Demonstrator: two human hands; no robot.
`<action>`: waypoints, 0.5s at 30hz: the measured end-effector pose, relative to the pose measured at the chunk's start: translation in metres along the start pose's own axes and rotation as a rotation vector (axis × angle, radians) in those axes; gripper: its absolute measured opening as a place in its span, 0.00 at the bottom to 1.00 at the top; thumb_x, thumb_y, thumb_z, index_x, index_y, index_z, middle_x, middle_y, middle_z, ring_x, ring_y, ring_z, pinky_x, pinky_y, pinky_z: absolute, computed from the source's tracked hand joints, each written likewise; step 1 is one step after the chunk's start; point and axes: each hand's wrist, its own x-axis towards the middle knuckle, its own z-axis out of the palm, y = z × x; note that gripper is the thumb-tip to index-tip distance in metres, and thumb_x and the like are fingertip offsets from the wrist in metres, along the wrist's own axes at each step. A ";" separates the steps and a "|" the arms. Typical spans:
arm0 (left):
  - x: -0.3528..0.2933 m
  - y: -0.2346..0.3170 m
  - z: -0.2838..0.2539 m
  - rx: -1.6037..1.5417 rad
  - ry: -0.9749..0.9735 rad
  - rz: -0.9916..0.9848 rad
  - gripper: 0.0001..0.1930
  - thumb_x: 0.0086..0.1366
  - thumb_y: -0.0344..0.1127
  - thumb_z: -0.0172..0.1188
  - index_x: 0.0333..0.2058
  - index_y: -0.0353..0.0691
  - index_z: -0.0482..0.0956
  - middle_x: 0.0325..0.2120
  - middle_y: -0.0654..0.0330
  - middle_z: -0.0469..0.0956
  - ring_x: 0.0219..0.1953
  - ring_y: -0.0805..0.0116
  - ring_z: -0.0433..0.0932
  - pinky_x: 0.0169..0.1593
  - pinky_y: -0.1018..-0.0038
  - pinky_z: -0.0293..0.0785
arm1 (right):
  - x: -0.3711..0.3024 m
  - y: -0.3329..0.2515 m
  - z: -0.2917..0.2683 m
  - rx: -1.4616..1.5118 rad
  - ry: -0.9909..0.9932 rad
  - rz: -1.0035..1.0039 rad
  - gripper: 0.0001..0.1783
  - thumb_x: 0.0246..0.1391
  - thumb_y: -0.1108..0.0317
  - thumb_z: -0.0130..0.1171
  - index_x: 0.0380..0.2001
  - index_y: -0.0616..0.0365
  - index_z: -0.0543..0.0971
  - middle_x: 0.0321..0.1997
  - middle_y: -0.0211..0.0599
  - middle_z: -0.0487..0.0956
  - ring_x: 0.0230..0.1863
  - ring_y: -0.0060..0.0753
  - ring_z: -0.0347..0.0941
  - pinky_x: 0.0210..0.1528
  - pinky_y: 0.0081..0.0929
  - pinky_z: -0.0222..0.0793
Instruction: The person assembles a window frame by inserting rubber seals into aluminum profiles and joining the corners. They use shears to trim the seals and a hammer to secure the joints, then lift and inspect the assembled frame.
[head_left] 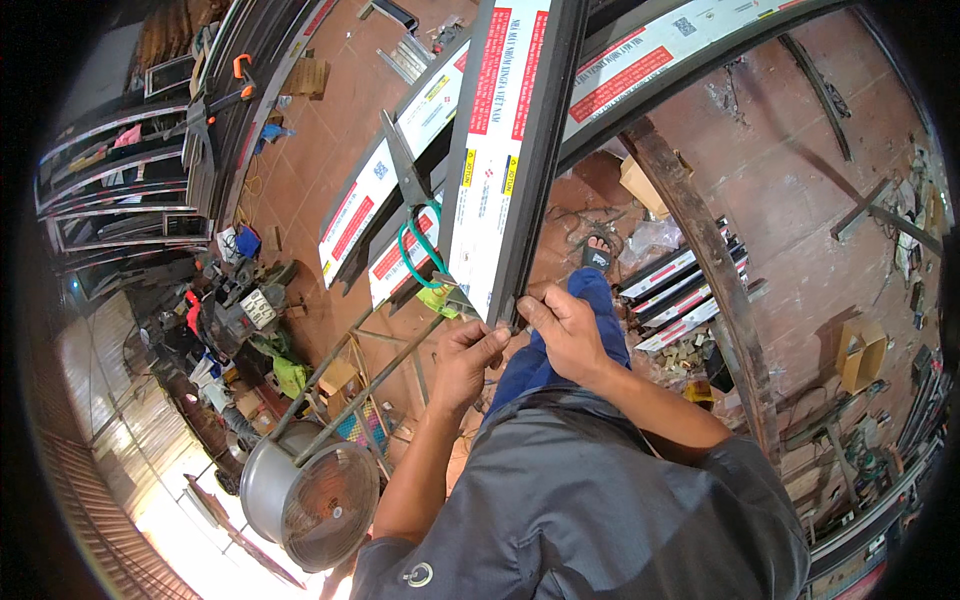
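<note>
A long dark aluminium profile [490, 190], covered in white and red protective film, runs away from me and ends near my body in a slanted cut. My left hand [466, 362] is closed at its pointed tip, thumb and fingers pressed together there. On the other side of that end, my right hand [566, 322] pinches at the dark edge. Whatever lies between its fingertips is too small to make out. Scissors [416, 215] with green handles lie left of the profile, blades pointing away, across other film-covered profiles [365, 205].
A rusty beam [705, 260] stands to the right, with stacked profiles [685, 290] and a cardboard box [862, 352] beyond. At lower left are a large round fan [325, 505] and a motorbike [235, 315]. Dark frames [130, 190] lean at far left.
</note>
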 end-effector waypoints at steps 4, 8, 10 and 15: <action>-0.018 0.013 0.025 0.213 0.136 0.165 0.13 0.71 0.37 0.69 0.30 0.36 0.81 0.22 0.68 0.75 0.25 0.82 0.68 0.30 0.78 0.64 | 0.002 -0.011 0.000 0.044 -0.003 -0.058 0.11 0.73 0.70 0.56 0.44 0.69 0.80 0.37 0.38 0.83 0.39 0.24 0.78 0.42 0.26 0.75; -0.026 0.010 0.040 0.271 0.211 0.275 0.11 0.72 0.37 0.68 0.34 0.34 0.82 0.25 0.67 0.78 0.26 0.81 0.70 0.31 0.78 0.66 | 0.002 -0.003 0.000 0.021 -0.008 -0.083 0.10 0.72 0.70 0.56 0.45 0.69 0.80 0.37 0.40 0.84 0.39 0.25 0.80 0.42 0.27 0.76; -0.027 0.013 0.040 0.205 0.205 0.189 0.10 0.72 0.36 0.69 0.36 0.34 0.83 0.26 0.66 0.79 0.26 0.79 0.72 0.32 0.77 0.69 | 0.004 -0.002 0.000 0.017 -0.001 -0.122 0.10 0.72 0.70 0.57 0.44 0.69 0.80 0.37 0.40 0.84 0.39 0.25 0.80 0.42 0.27 0.77; -0.025 0.015 0.050 -0.146 0.169 0.083 0.10 0.71 0.35 0.69 0.40 0.32 0.83 0.28 0.62 0.81 0.27 0.74 0.77 0.33 0.75 0.74 | 0.005 -0.002 -0.003 0.085 -0.018 -0.102 0.12 0.71 0.68 0.57 0.45 0.68 0.81 0.38 0.44 0.84 0.38 0.29 0.81 0.42 0.29 0.77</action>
